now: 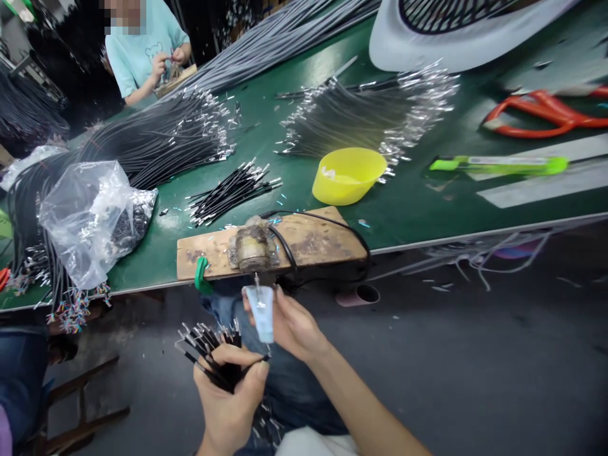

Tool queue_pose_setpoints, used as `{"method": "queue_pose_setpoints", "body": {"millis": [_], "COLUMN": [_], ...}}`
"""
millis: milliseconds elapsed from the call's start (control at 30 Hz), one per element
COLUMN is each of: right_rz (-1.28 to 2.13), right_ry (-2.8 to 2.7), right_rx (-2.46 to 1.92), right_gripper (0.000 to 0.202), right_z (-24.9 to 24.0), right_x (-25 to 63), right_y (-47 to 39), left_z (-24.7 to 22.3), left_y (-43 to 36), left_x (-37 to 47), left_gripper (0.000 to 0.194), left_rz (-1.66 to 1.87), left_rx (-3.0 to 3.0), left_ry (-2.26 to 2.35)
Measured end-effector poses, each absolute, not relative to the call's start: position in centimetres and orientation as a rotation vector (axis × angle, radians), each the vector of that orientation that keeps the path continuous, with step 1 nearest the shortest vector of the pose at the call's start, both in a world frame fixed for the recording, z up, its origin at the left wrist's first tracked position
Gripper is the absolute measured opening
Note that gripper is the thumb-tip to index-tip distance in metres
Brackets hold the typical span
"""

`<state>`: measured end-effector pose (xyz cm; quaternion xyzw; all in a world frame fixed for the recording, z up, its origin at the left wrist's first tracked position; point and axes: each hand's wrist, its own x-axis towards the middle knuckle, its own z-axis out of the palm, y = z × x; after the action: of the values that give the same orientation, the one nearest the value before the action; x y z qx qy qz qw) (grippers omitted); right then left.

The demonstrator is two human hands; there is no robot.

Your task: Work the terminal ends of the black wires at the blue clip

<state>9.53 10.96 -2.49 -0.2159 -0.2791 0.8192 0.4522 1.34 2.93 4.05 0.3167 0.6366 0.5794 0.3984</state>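
My left hand (pixel 230 402) is closed around a bundle of short black cables (pixel 205 342) with bare silvery ends. One cable's tip sticks out between its thumb and forefinger. Just to the right and above, my right hand (pixel 297 326) grips a pale blue tapered piece (pixel 263 316), wide at the top and narrower below. A thin metal bit shows above it and another below; its exact kind I cannot make out. Beyond my hands, at the table edge, a crusted round metal device (pixel 253 248) with a black cord sits on a wooden board (pixel 316 234).
A green clamp (pixel 202 273) grips the board's edge. On the green table (pixel 408 218) lie a short cable pile (pixel 232 193), a yellow ring (pixel 349 177), a plastic bag (pixel 90 215), a green cutter knife (pixel 498 165) and red-handled scissors (pixel 536 114). A co-worker (pixel 142 57) sits opposite.
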Motion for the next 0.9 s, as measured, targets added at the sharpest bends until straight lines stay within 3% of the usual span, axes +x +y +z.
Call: {"method": "queue_pose_setpoints", "body": {"millis": [267, 433, 500, 667, 800, 900], "right_rz": [1.379, 0.899, 1.014, 1.811, 1.904, 1.963], "right_ry": [-1.31, -1.5, -1.433, -0.986, -0.745, -0.703], "right_rx": [-0.71, -0.737, -0.733, -0.574, -0.622, -0.52], "right_gripper": [0.031, 0.018, 0.025, 0.032, 0.035, 0.045], "right_z": [-2.3, -0.1, -0.2, -1.4, -0.9, 0.2], "right_x": [12.5, 12.3, 12.0, 11.3, 10.5, 9.9], "right_y": [7.9, 7.1, 6.9, 7.5, 9.3, 10.4], "left_z": [0.3, -0.6, 0.1, 2.4, 3.3, 3.6], "left_y": [3.3, 1.9, 1.5, 1.6, 1.6, 1.7], "left_x": [-2.7, -1.3, -0.4, 0.5, 0.6, 0.8], "left_gripper": [0.038, 0.04, 0.034, 0.016, 0.003, 0.006], "left_rz": [1.142, 1.146, 1.196, 1.32, 1.418, 1.47], "left_rx": [0.401, 0.659, 0.747, 0.927, 0.996, 1.023], "left_ry": [1.501, 1.548, 1.568, 1.602, 1.667, 1.672]}}
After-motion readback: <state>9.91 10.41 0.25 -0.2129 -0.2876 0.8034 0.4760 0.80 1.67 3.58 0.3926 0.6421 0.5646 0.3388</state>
